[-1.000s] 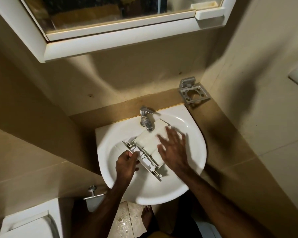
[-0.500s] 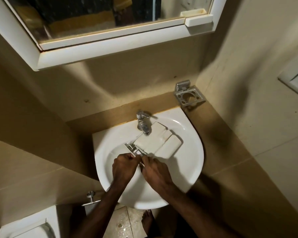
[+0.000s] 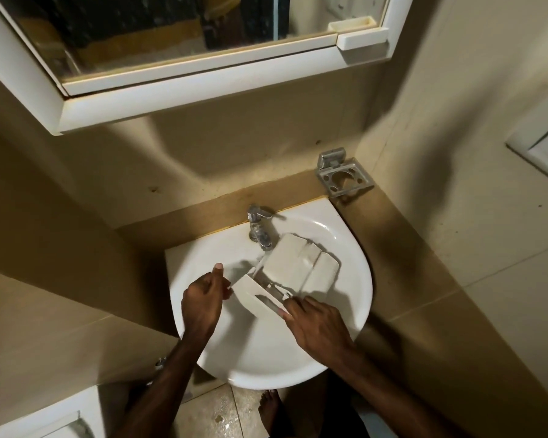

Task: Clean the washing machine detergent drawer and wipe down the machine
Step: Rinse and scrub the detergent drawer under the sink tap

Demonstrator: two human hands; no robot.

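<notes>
Left hand [image 3: 203, 300]: I see its fingers curled onto the left end of the white plastic detergent drawer [image 3: 293, 270], thumb raised.
Drawer: tilted over the white ceramic basin [image 3: 358, 267], under the chrome tap [image 3: 260, 227] stream.
Right hand [image 3: 318, 325]: fingers pinch the front panel's right end.
</notes>
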